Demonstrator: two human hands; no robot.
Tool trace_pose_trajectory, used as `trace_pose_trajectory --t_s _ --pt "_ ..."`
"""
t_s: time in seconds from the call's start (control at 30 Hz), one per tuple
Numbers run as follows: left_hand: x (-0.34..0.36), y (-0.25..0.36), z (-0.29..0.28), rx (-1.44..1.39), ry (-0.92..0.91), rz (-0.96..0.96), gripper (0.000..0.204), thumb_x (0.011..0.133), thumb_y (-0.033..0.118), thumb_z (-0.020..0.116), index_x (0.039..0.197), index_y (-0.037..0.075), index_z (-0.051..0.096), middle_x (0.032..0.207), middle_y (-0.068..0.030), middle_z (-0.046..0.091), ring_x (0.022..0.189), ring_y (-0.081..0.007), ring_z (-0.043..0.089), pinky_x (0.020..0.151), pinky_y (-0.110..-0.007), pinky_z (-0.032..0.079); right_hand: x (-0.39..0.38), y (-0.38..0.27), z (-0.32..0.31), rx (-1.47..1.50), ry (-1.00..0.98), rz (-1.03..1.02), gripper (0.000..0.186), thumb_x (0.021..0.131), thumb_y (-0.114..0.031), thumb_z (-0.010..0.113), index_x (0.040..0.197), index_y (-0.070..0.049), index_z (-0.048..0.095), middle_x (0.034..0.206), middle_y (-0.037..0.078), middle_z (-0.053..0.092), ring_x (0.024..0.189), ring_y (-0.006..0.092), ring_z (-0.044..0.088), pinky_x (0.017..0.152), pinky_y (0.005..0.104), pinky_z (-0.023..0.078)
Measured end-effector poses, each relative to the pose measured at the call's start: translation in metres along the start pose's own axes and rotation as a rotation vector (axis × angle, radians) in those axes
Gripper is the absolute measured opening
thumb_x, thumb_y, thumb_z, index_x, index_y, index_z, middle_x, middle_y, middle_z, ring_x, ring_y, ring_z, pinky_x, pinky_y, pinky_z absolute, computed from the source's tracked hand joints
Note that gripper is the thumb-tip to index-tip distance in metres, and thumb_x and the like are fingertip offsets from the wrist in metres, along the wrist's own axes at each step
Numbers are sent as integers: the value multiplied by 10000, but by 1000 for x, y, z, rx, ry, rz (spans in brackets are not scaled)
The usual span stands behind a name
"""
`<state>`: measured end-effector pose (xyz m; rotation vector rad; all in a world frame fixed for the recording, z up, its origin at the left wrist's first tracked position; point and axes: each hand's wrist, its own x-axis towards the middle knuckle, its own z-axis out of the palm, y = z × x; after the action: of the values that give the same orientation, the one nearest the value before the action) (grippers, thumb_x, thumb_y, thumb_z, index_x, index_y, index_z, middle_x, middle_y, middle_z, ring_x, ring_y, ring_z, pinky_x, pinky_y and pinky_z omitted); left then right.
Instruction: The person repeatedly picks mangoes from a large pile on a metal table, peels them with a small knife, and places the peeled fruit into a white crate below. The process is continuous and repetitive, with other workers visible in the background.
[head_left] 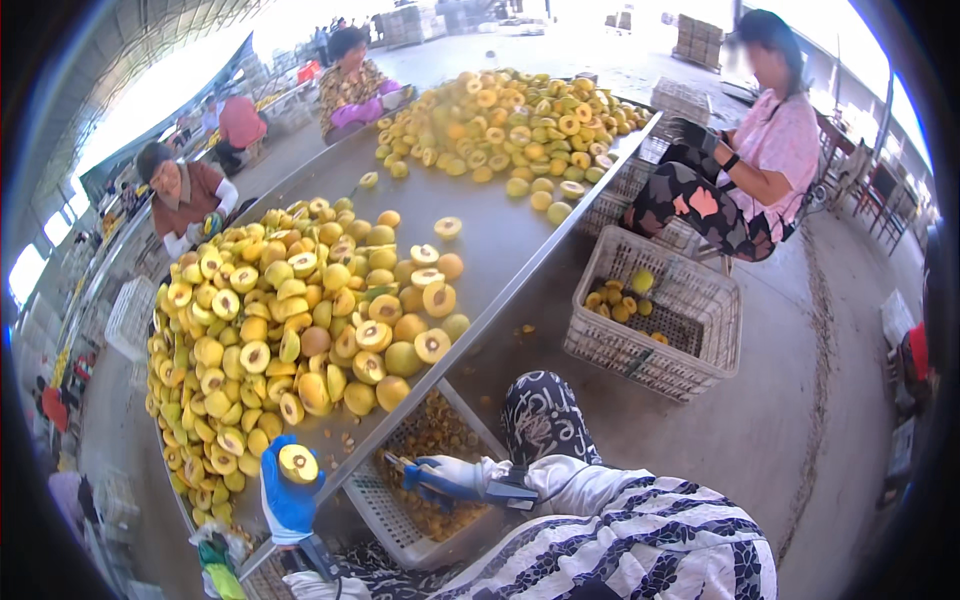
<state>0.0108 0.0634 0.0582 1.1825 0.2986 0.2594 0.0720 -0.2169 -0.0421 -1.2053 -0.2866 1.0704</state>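
My left hand (287, 508), in a blue and white glove, is closed around a halved yellow peach (298, 463) at the table's near edge. The cut face is turned up and shows a brown centre. My right hand (445, 478), gloved alike, is closed on a small thin tool (396, 461) whose tip points left; its exact kind is too small to tell. That hand hovers over a white plastic crate (408, 548) holding brownish-orange scraps (435, 425). Beyond my left hand, a large heap of halved peaches (290, 320) covers the near part of the metal table (425, 205).
Another peach heap (510, 125) lies at the table's far end. A pale crate (650, 365) with some fruit stands on the floor to the right. One person (775, 150) sits at the right; two more, a person in brown (180, 200) and another (350, 90), work along the left side.
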Motion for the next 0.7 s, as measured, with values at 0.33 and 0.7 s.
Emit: trace_pose_trajectory --t_s 0.33,0.7 --pt "-19 -52 60 -49 23 308 429 832 -15 672 1228 6 507 1256 -161 592 1166 -275 601 945 -374 538 -20 -58 44 -32 38 -156 328 1037 -361 469 1157 -68 555 696 -18 535 533 67 471 451 238 387" --pt "-32 -41 88 129 256 352 305 1025 230 501 1066 -33 650 1019 -91 687 941 -191 648 842 -318 522 -1 -63 59 -700 269 -528 327 1015 -273 475 1168 9 540 857 249 674 763 423 663 660 458 514"
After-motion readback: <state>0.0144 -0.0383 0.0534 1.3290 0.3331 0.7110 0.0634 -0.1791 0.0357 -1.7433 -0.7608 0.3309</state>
